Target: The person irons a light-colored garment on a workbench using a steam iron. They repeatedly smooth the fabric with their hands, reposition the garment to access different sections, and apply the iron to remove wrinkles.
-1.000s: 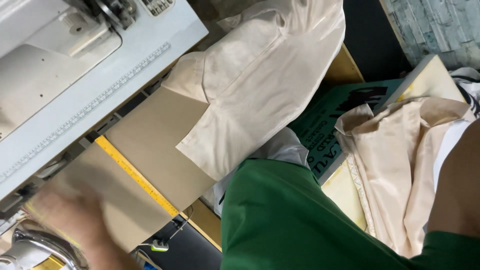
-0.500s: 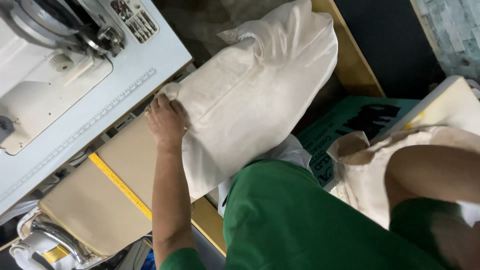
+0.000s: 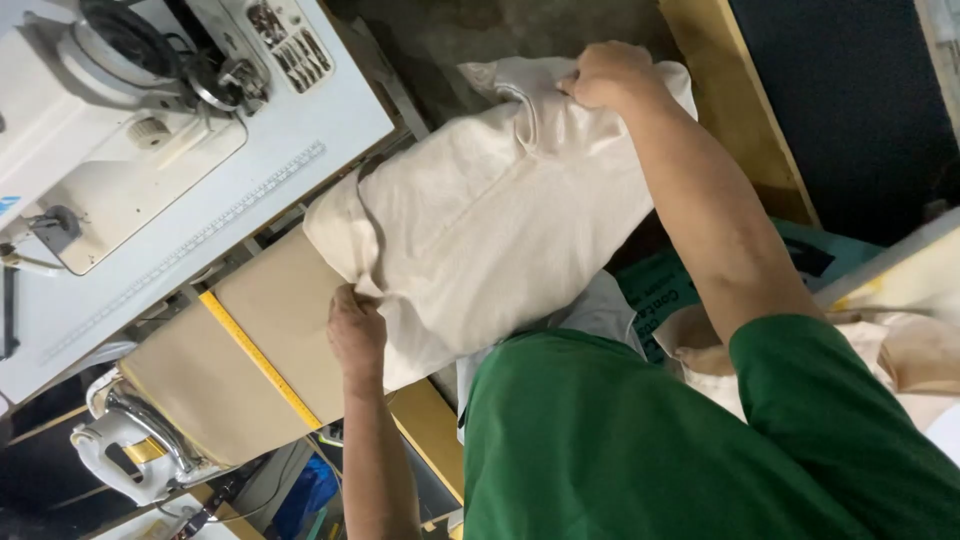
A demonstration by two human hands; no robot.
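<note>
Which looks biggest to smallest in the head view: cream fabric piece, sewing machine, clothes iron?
1. Cream fabric piece, held by both hands, covers the most frame.
2. Sewing machine, partly cropped, so unsure.
3. Clothes iron, clearly smallest.

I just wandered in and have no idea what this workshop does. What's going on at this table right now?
A person in a green top is handling a cream fabric piece with both bare hands. The left hand grips its near edge, where it overlaps a tan padded board crossed by a yellow measuring tape. The right hand clutches the far end, bunching the cloth. A white sewing machine sits beside it, and an iron rests at the board's end.
</note>
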